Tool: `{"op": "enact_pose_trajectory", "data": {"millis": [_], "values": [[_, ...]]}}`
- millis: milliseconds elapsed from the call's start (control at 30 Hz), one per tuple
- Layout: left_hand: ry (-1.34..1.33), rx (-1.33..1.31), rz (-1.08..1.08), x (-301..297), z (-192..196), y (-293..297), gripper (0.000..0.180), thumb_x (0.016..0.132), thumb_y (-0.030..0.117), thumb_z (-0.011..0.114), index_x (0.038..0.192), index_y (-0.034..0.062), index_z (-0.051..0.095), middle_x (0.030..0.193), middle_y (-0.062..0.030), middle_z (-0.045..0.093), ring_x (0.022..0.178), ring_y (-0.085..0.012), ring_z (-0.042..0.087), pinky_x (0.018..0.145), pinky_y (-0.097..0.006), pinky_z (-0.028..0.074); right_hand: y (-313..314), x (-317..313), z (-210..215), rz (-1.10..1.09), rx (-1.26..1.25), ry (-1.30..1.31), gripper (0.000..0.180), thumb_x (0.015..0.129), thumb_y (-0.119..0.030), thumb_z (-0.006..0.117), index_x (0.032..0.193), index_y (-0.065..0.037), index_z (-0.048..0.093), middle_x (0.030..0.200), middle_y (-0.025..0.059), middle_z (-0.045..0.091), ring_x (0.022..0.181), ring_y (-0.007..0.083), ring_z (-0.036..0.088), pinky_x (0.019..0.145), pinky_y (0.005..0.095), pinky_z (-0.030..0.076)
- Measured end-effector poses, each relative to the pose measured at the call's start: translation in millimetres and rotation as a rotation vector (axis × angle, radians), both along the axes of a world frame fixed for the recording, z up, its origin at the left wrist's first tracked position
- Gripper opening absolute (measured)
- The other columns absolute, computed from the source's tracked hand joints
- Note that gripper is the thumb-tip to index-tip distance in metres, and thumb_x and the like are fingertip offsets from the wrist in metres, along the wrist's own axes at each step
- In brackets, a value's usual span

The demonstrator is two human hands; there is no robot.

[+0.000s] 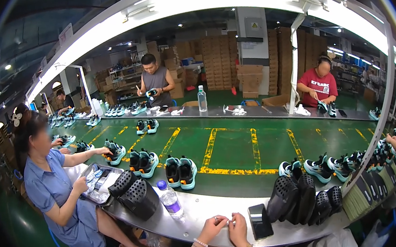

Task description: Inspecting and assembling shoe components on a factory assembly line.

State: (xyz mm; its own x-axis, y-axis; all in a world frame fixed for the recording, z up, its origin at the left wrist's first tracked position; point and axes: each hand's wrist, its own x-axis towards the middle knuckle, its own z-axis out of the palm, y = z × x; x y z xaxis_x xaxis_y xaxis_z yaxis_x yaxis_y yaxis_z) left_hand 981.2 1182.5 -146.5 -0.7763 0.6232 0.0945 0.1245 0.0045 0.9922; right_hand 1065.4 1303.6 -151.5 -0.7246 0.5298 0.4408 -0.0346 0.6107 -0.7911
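Note:
Above the near edge of the metal bench (207,204), my left hand (212,229) and my right hand (237,229) are close together, fingers pinched. A small, pale thing shows at the fingertips, too small to name. Just right of my right hand lies a black smartphone (260,221). To the left of my hands, a clear water bottle (171,201) with a purple cap stands tilted in view. Beyond it, a pair of black and light-blue sneakers (180,171) rests on the green conveyor belt (233,150).
Black perforated clog-like pieces (137,196) stand at left, with more (283,199) at right. A co-worker in blue (56,177) sits at left beside a metal tray (92,196), touching a sneaker. Two people work across the belt. Several sneakers (319,168) line the right side near a white post (369,152).

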Motion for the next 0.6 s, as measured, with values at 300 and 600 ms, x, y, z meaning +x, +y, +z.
{"op": "enact_pose_trajectory", "data": {"millis": [300, 600], "values": [[-0.057, 0.093, -0.042, 2, -4, 4, 0.014, 0.092, 0.007, 0.068, 0.101, -0.0041, 0.069, 0.099, -0.0070, 0.070, 0.093, -0.0125, 0.066, 0.083, -0.026, 0.054, 4, 4, 5, 0.010, 0.014, 0.011, 0.028, 0.080, -0.016, 0.073, 0.096, -0.003, 0.053, 0.115, 0.0193, 0.062, 0.113, 0.0387, 0.055, 0.098, 0.0454, 0.043], [0.055, 0.096, -0.069, 4, -1, 9, 0.012, 0.093, 0.005, 0.067, 0.100, -0.0045, 0.069, 0.099, -0.0065, 0.071, 0.093, -0.0122, 0.065, 0.084, -0.026, 0.052, 9, 7, 4, 0.013, 0.020, 0.027, 0.029, 0.080, -0.015, 0.072, 0.100, -0.003, 0.055, 0.114, 0.0185, 0.061, 0.113, 0.0386, 0.055, 0.097, 0.0451, 0.044]]}}
